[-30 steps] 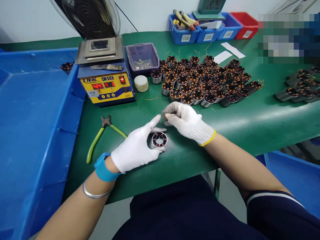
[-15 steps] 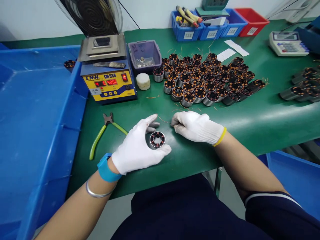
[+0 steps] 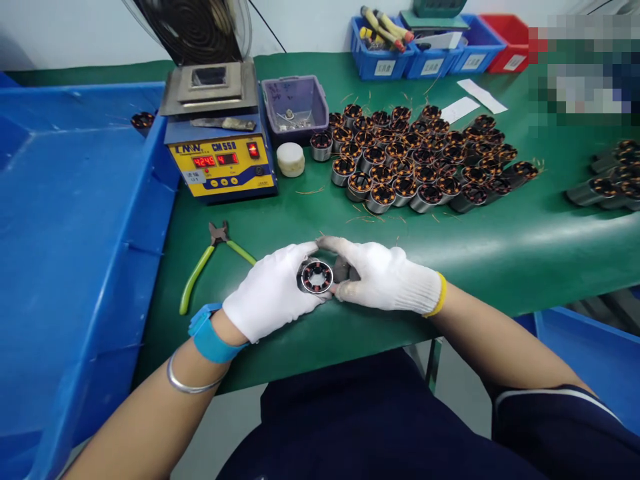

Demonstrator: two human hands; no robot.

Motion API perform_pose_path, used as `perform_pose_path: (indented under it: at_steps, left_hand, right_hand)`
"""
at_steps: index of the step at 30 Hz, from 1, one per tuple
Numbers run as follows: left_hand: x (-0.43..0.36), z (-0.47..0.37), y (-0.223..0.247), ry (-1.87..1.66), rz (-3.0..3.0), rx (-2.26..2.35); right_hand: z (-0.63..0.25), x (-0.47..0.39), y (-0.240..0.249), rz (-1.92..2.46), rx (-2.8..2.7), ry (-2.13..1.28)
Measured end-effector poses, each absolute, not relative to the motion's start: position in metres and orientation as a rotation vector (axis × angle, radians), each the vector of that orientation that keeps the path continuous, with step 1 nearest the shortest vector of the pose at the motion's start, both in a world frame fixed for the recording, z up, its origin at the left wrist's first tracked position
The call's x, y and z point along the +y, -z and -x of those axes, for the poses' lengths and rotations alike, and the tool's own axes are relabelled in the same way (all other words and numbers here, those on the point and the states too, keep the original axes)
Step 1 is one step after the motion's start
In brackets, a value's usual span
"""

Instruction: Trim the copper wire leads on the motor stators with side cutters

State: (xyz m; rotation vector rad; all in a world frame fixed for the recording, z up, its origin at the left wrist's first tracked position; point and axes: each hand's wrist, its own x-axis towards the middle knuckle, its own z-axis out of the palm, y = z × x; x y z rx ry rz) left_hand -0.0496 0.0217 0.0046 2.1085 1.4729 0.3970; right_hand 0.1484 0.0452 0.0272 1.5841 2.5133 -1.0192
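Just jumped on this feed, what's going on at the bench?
A person in white gloves has both hands around one metal ring part with dark, copper-coloured segments inside: the left hand cups the ring part from one side, and the right hand closes in at the other. Green-handled cutters lie open beside the left hand. Beyond the hands, many wire-wound cylinders stand grouped near a lit yellow-fronted machine.

The single head view looks forward and down, fairly near, over the green-topped bench (image 3: 480, 250), its front edge included.
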Motion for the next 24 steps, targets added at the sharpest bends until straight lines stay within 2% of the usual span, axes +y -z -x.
perform_pose_path:
  at_steps: [6, 13, 19, 24]
  left_hand:
    - [0.021, 0.046, -0.013, -0.330, -2.144, 1.514]
    - [0.023, 0.046, -0.010, -0.398, -2.121, 1.487]
    - [0.021, 0.046, -0.011, -0.380, -2.138, 1.490]
    - [0.015, 0.038, -0.009, -0.540, -1.946, 1.658]
  right_hand:
    - [-0.160, 0.054, -0.034, -1.583, 2.570, 1.088]
    - [-0.158, 0.059, -0.026, -1.724, 2.597, 0.945]
    - [-0.157, 0.060, -0.024, -1.764, 2.595, 1.047]
    - [-0.154, 0.062, -0.020, -1.764, 2.637, 1.188]
